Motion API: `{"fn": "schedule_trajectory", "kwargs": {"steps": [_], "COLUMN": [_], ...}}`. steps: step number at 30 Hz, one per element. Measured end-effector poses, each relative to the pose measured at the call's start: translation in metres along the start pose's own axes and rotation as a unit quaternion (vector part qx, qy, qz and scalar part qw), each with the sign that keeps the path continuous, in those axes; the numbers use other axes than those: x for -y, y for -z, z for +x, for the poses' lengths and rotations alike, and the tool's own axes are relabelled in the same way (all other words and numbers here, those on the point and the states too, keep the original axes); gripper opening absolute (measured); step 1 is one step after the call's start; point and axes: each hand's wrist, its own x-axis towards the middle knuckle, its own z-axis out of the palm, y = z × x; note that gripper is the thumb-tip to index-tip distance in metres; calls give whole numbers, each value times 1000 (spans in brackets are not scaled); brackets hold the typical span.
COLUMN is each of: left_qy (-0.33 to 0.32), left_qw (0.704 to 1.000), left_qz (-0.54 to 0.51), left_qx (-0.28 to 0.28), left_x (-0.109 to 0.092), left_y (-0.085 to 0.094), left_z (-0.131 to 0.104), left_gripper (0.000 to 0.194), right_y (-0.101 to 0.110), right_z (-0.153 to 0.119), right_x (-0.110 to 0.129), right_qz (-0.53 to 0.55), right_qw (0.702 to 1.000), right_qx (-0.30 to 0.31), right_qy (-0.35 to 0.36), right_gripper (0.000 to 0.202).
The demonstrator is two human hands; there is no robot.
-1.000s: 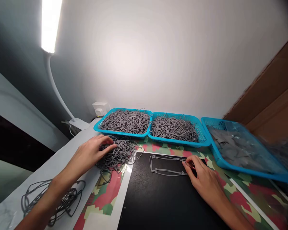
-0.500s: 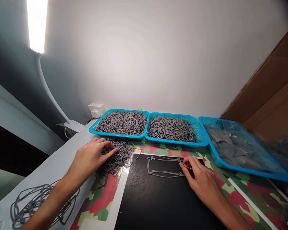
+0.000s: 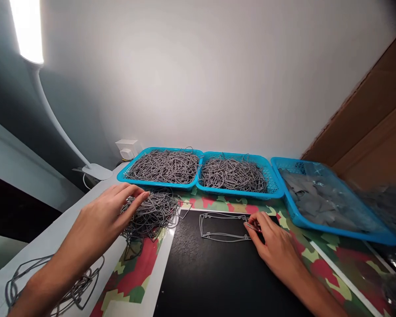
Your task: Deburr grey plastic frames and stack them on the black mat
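Two thin grey rubber gaskets (image 3: 222, 240), long rectangles with small corner loops, appear to overlap on a black mat (image 3: 198, 277). My right hand (image 3: 272, 237) is closed at their right end, thumb and forefinger pinching there and hiding that end. A small reddish thing shows under its fingers, too hidden to name. My left hand (image 3: 108, 209) is raised beside a tangled pile of grey gaskets (image 3: 158, 211). Its thumb and forefinger are close together in a pinch, and I cannot make out what lies between them.
Two blue baskets (image 3: 160, 184) (image 3: 237, 192) full of grey gaskets stand along the wall. A third blue basket (image 3: 343, 234) at right holds grey pieces in clear plastic. More loose gaskets (image 3: 82, 286) lie at lower left. A white lamp (image 3: 99, 171) stands at back left, cardboard (image 3: 366, 114) at right.
My left hand has drawn back to the left, away from the top of the pile. My right hand stays at the gaskets' right end. The whole view has shifted slightly.
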Motion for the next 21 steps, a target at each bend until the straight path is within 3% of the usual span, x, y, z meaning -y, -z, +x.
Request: {"fn": "schedule_trajectory", "kwargs": {"steps": [3, 6, 11, 14, 18, 21], "left_qy": [25, 33, -40, -87, -41, -28], "left_qw": [999, 995, 963, 938, 901, 875], "left_qz": [-35, -90, -198, -252, -380, -468], "left_qx": [26, 6, -176, -223, -204, -124], "left_x": [-2, -11, -41, -63, -86, -97], "left_y": [4, 7, 9, 10, 10, 5], "left_z": [5, 14, 35, 35, 23, 12], "left_gripper": [51, 40, 26, 18, 20, 22], "right_y": [1, 2, 3, 1, -1, 4], "right_z": [0, 1, 1, 0, 0, 0], "right_x": [1, 1, 1, 0, 0, 5], "right_qz": [-2, -8, -11, -8, -3, 39], "right_qw": [1000, 1000, 1000, 1000, 1000, 998], "right_qx": [0, 0, -2, -3, -9, -47], "right_qy": [2, 8, 12, 13, 9, -20], "right_gripper": [22, 22, 21, 20, 22, 25]}}
